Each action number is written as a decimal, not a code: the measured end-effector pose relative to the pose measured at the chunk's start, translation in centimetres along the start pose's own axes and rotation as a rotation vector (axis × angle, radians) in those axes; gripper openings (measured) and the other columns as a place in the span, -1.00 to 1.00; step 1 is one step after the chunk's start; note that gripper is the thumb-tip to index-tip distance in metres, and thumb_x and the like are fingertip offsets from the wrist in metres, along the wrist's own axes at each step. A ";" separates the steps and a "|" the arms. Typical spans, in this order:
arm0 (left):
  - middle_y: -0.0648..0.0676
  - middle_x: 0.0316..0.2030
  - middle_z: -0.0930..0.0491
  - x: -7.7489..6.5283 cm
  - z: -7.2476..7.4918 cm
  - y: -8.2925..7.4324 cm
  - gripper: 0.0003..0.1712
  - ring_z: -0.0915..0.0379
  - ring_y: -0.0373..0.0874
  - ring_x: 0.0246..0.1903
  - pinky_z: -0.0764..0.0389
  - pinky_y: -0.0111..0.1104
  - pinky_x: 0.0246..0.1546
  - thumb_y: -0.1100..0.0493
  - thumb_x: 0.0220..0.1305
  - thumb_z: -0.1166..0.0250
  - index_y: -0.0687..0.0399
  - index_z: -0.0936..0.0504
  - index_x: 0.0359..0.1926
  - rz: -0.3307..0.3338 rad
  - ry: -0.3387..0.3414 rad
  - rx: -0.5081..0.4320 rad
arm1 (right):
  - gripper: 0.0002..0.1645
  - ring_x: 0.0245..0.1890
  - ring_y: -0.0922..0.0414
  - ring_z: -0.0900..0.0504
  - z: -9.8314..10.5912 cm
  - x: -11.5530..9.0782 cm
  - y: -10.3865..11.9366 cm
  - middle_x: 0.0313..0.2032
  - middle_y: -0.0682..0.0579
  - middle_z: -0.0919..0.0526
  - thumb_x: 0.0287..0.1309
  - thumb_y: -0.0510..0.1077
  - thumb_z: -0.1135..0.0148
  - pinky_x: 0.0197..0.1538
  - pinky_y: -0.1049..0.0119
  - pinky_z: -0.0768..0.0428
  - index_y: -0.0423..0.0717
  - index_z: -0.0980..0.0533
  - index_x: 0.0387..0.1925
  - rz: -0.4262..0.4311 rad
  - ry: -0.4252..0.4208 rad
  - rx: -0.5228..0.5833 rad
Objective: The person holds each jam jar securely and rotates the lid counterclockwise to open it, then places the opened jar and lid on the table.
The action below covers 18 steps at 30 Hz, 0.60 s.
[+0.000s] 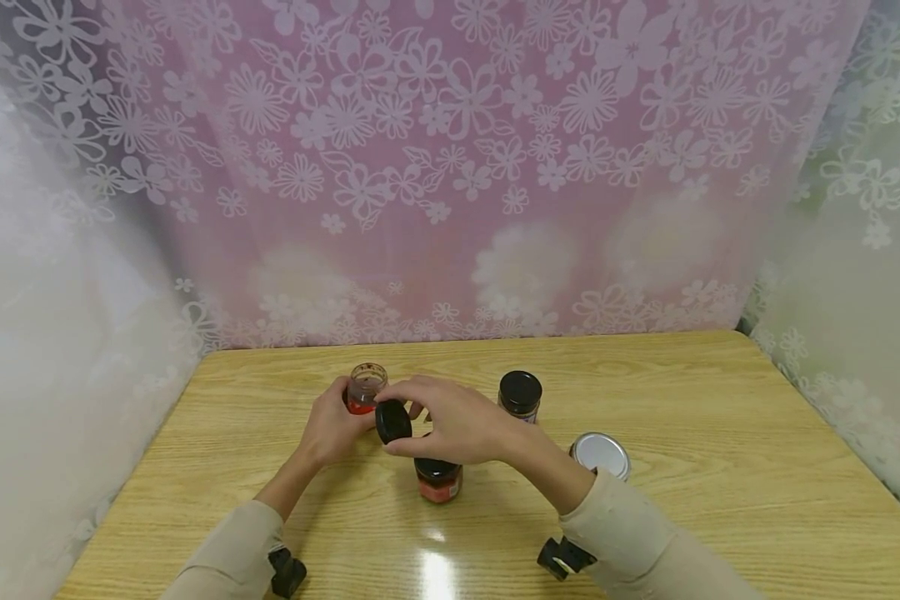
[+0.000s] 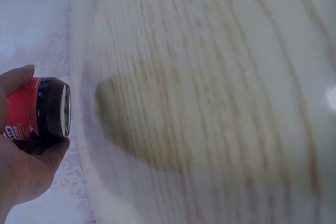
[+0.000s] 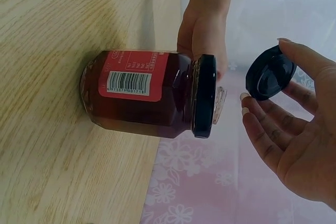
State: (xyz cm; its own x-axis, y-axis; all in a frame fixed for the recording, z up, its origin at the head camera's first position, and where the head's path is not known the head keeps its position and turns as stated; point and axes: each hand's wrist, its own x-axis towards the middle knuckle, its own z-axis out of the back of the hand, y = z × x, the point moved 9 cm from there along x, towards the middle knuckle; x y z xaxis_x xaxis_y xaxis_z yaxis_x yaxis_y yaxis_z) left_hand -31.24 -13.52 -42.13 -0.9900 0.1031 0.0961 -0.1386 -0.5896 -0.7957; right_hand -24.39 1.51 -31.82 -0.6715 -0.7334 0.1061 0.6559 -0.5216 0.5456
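Observation:
My left hand (image 1: 328,432) grips a small glass jar (image 1: 366,385) with its mouth uncovered. In the left wrist view the fingers curl round the jar's red label (image 2: 23,108), and its base shows close over the table. My right hand (image 1: 457,421) pinches a black screw lid (image 1: 393,422) just right of that jar, apart from its rim. Seen from the right wrist, the lid's hollow underside (image 3: 275,77) shows between thumb and fingertips. Below the right hand stands a jar of dark reddish contents (image 3: 176,90), capped in black, with a red barcode label.
Behind the right hand stands another black-lidded jar (image 1: 520,392). A jar with a white lid (image 1: 600,454) is partly hidden by the right forearm. The wooden table (image 1: 690,400) ends at a pink flowered curtain (image 1: 435,250), and pale curtains hang at both sides.

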 end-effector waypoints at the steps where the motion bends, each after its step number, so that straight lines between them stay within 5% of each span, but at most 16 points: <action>1: 0.18 -0.09 -0.54 0.0 -0.1 0.1 -0.27 -0.52 0.01 -0.13 -0.56 -0.13 -0.13 -0.03 0.04 -0.48 0.24 -0.39 0.12 0.002 0.003 -0.005 | -0.31 -0.08 0.24 -0.51 0.0 0.0 0.0 0.13 0.19 -0.45 0.16 0.23 -0.26 -0.16 0.38 -0.53 0.16 -0.36 0.28 -0.002 0.002 0.000; 18: 0.18 -0.15 -0.54 0.3 -0.5 1.1 -0.35 -0.52 0.00 -0.20 -0.56 -0.18 -0.22 -0.03 0.05 -0.47 0.21 -0.38 0.01 0.021 0.005 0.007 | -0.32 -0.08 0.26 -0.51 -0.3 -0.1 -0.5 0.13 0.21 -0.45 0.16 0.25 -0.23 -0.15 0.36 -0.53 0.23 -0.34 0.29 -0.025 0.003 0.000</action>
State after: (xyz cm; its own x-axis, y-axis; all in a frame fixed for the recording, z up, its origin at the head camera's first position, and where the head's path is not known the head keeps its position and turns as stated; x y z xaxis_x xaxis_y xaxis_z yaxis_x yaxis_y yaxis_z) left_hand -31.70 -13.70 -43.29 -0.9926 0.0945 0.0759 -0.1175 -0.5972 -0.7934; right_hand -24.56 1.68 -32.33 -0.6866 -0.7214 0.0903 0.6390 -0.5396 0.5483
